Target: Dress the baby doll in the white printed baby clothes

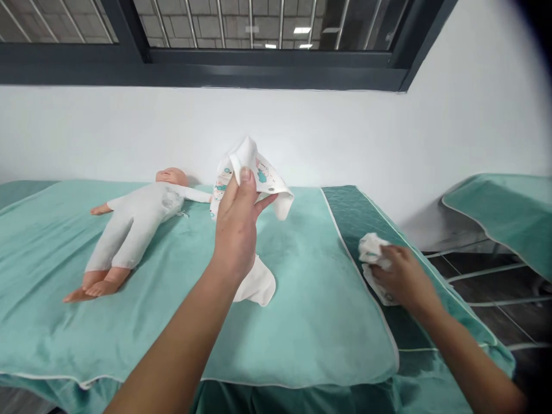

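My left hand (241, 213) is closed on a white cloth with teal printed figures and a small snap, which looks like a baby bib (276, 192); it is raised above the bed. Below my left wrist lies a plain white cloth piece (259, 284) with a rounded end, partly covered by my arm. At the right, my right hand (403, 276) grips a crumpled white cloth (371, 248) over the dark green strip. Another white piece (379, 290) shows beneath that hand, its kind unclear. A baby doll (140, 213) in a white suit lies on its back at the left.
A light green mat (319, 322) covers most of the bed, with a dark green quilted strip (357, 213) at its right. Behind stand a white wall (345, 132) and a dark-framed window (276, 72). A second green-covered bed (513, 213) with metal bars is at far right.
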`<state>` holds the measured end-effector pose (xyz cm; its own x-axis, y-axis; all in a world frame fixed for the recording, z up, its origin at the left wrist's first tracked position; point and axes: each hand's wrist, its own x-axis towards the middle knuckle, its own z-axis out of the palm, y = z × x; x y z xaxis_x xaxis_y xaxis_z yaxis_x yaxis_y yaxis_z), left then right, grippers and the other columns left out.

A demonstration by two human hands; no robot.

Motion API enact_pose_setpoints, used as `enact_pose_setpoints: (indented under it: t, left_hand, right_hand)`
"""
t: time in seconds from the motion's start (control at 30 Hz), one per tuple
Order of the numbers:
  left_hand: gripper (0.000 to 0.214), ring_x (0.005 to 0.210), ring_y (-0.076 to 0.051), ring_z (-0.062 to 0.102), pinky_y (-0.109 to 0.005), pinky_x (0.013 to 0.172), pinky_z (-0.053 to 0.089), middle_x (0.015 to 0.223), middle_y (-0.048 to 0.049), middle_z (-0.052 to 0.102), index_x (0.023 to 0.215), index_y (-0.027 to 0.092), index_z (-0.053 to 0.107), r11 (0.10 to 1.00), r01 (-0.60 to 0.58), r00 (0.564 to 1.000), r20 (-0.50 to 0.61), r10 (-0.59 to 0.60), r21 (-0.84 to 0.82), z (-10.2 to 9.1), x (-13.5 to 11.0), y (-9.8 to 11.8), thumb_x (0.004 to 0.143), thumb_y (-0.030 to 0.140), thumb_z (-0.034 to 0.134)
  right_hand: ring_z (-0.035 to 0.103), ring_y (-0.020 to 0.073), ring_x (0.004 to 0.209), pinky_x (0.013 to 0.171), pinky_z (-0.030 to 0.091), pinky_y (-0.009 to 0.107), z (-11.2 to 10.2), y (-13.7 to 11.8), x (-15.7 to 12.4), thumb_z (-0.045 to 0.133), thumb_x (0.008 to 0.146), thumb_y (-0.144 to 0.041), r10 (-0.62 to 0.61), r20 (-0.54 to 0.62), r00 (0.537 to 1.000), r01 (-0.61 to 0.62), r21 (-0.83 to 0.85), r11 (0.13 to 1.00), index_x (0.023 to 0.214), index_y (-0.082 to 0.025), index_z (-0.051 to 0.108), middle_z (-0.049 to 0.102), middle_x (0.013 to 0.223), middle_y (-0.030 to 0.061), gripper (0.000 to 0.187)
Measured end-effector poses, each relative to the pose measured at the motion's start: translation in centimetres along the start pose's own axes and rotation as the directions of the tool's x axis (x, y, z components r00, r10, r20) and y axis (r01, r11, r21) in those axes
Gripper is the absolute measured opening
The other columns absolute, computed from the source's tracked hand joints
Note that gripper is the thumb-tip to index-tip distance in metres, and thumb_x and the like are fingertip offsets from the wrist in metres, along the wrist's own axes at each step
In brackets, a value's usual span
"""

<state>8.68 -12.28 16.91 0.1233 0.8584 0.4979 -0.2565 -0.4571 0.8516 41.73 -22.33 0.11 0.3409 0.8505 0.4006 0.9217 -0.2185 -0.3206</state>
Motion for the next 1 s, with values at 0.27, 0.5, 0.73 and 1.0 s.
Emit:
enact_pose_setpoints:
  t: [0.27, 0.5, 0.73, 1.0]
  left_hand:
    - [0.044, 0.11, -0.024, 0.062, -0.04, 0.094, 0.054, 0.115, -0.0076, 0.066, 0.117, 0.024, 0.063, 0.983, 0.176, 0.979, 0.094, -0.18, 0.049, 1.3, -1.5, -3.1, 0.096, 0.057, 0.042]
    - [0.037, 0.09, -0.02, 0.061, -0.032, 0.086, 0.052, 0.093, -0.0016, 0.066, 0.084, 0.025, 0.059, 0.943, 0.161, 0.855, 0.437, -0.281, 0.292, 1.4, -5.7, -3.7, 0.099, 0.049, 0.036]
    - [0.036, 0.124, -0.02, 0.056, -0.035, 0.107, 0.043, 0.134, -0.0035, 0.062, 0.127, 0.026, 0.062, 0.824, 0.036, 0.915, 0.313, -0.255, 0.565, -5.5, -5.3, -6.5, 0.093, 0.033, 0.053]
    - [0.017, 0.092, -0.023, 0.064, -0.034, 0.077, 0.045, 0.101, -0.0044, 0.072, 0.096, 0.024, 0.067, 0.551, -0.146, 0.881, 0.361, -0.305, 0.822, -7.1, -2.7, -7.4, 0.09, 0.03, 0.053]
  right_hand:
    - [0.03, 0.0425, 0.145, 0.111, 0.033, 0.065, -1.9, -6.2, -1.8, 0.066, 0.086, -0.037, -0.106, -0.31, 0.945, 0.149, 0.116, 0.982, 0.134, -0.027, 0.05, 0.045, 0.145, 0.0195, 0.052]
    - [0.051, 0.0247, 0.132, 0.105, 0.048, 0.044, -4.7, -17.9, 1.4, 0.062, 0.088, -0.028, -0.394, -0.048, 0.918, 0.358, 0.528, 0.77, 0.146, -0.028, 0.039, 0.049, 0.147, 0.0089, 0.062]
    - [0.066, 0.0201, 0.093, 0.085, 0.05, 0.035, -1.3, -19.0, 4.4, 0.052, 0.092, -0.025, -0.429, 0.094, 0.898, 0.339, 0.47, 0.815, 0.102, -0.023, 0.068, 0.071, 0.102, 0.0036, 0.018]
    - [0.065, 0.0211, 0.094, 0.084, 0.05, 0.036, -7.3, -19.4, 5.2, 0.05, 0.09, -0.02, -0.333, -0.186, 0.924, 0.38, 0.37, 0.848, 0.098, -0.023, 0.069, 0.071, 0.1, 0.0042, 0.021]
